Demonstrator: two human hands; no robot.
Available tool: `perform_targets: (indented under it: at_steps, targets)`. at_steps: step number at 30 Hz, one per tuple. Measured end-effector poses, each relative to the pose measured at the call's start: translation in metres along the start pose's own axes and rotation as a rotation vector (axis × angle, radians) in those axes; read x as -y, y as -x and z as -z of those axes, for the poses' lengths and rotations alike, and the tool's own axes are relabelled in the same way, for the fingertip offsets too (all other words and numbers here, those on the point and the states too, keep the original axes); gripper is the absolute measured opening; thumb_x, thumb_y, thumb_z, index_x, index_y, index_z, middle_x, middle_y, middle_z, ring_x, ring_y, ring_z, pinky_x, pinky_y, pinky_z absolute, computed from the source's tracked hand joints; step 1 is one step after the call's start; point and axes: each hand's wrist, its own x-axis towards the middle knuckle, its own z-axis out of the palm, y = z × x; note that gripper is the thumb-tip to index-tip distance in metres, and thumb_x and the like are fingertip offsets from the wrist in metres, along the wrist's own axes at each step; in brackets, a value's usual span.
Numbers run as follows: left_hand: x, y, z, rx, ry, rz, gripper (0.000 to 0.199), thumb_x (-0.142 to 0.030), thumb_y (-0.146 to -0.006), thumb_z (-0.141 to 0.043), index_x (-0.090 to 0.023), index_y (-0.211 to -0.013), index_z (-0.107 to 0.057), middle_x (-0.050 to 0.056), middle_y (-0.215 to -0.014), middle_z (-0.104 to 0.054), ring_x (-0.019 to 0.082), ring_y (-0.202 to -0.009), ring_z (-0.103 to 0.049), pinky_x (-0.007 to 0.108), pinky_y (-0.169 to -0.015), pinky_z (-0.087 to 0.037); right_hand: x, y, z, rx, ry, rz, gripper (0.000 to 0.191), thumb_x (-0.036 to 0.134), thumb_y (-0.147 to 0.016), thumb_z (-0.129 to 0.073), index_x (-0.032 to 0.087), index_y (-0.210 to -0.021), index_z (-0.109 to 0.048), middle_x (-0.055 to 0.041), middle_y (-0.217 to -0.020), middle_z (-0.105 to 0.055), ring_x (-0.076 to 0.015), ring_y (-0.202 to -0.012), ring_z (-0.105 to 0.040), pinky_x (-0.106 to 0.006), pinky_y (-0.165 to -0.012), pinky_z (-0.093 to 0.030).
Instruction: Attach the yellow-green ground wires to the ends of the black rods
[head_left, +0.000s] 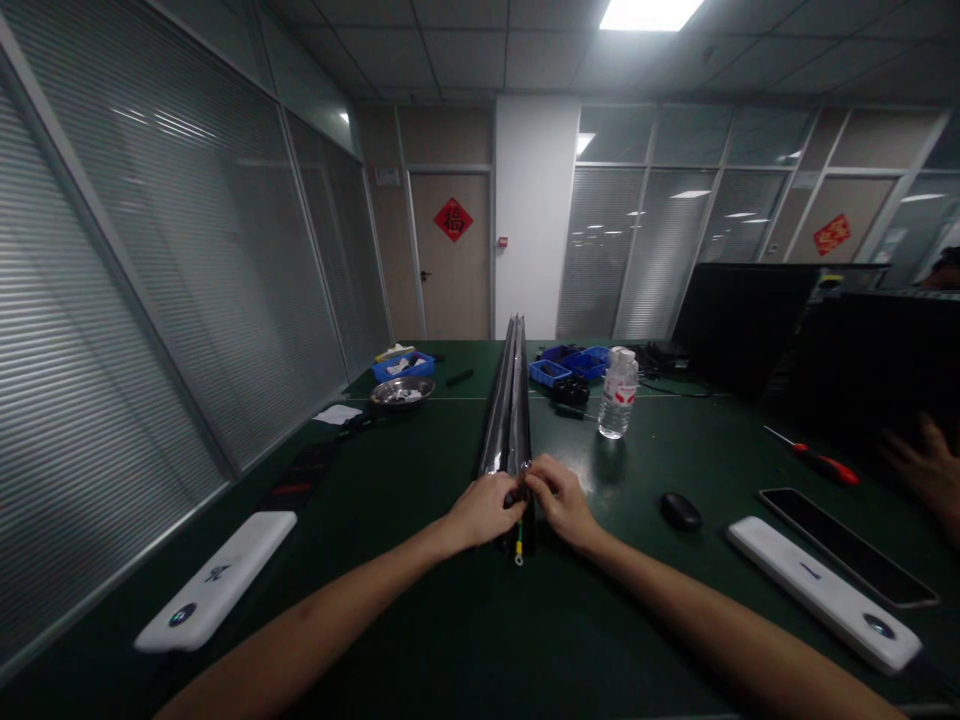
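Long dark profile [520, 415], glossy and made of two strips side by side, lies flat on the green worktop [420, 640], running straight away from the person; it serves as the landmark here. At its near end both hands are at work. The left hand [489, 508] lies over the profile's near left part, narrow, its fingers and thumb drawn together. The right hand [559, 497] is at the near right edge, also narrow, with thumb and forefinger close together. What either one pinches is hidden, so it cannot be told whether they hold the profile or something on it. A yellow-green wire [520, 545] with a ring terminal sticks out toward the person at the profile's near end, below the fingers.

Left of the profile's far half are a metal bowl [403, 393] and, just beyond it, a blue tray [405, 368] with small items. Nearer, well left of the profile, rests a white device [217, 582]. Right of its far half stand blue bins [550, 374] and a clear water bottle [618, 402]. Right of its near end lie a black mouse [681, 511] and, farther right, a second white device [823, 594], a dark phone-like slab [847, 546] and a red-and-black screwdriver [825, 463]. Another person's hand [932, 466] shows at the far right.
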Motion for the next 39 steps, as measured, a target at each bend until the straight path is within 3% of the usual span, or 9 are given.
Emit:
perform_targets:
  at_steps: [13,28,39]
  targets:
    - [0.008,-0.002,-0.003,0.024,0.038,-0.009,0.022,-0.028,-0.091,-0.055,-0.019,-0.105,-0.069,0.008,-0.110,-0.069,0.023,-0.101,-0.064,0.029,-0.088,-0.047,0.004,0.004,-0.004,0.004,0.077,-0.015,0.020,0.033,-0.097,-0.055,0.019,-0.087,-0.065,-0.0026,-0.078,-0.058,-0.0149,-0.064,-0.055,-0.026,-0.059,-0.042]
    - [0.006,0.000,-0.003,-0.003,0.000,-0.005,0.019,-0.034,-0.089,-0.056,-0.020,-0.096,-0.068,0.006,-0.102,-0.070,0.022,-0.092,-0.066,0.027,-0.077,-0.048,-0.004,-0.001,-0.001,0.033,-0.076,0.032,0.024,0.030,-0.099,-0.052,0.019,-0.079,-0.059,-0.0022,-0.081,-0.053,-0.0159,-0.074,-0.053,-0.027,-0.067,-0.041]
    - [0.009,-0.002,-0.004,0.028,0.013,-0.010,0.023,-0.031,-0.092,-0.052,-0.018,-0.101,-0.069,0.008,-0.107,-0.069,0.022,-0.095,-0.066,0.028,-0.081,-0.048,-0.004,0.004,-0.005,0.016,0.029,-0.062,0.017,0.030,-0.097,-0.055,0.019,-0.088,-0.062,-0.0016,-0.081,-0.058,-0.0151,-0.070,-0.056,-0.026,-0.063,-0.042]
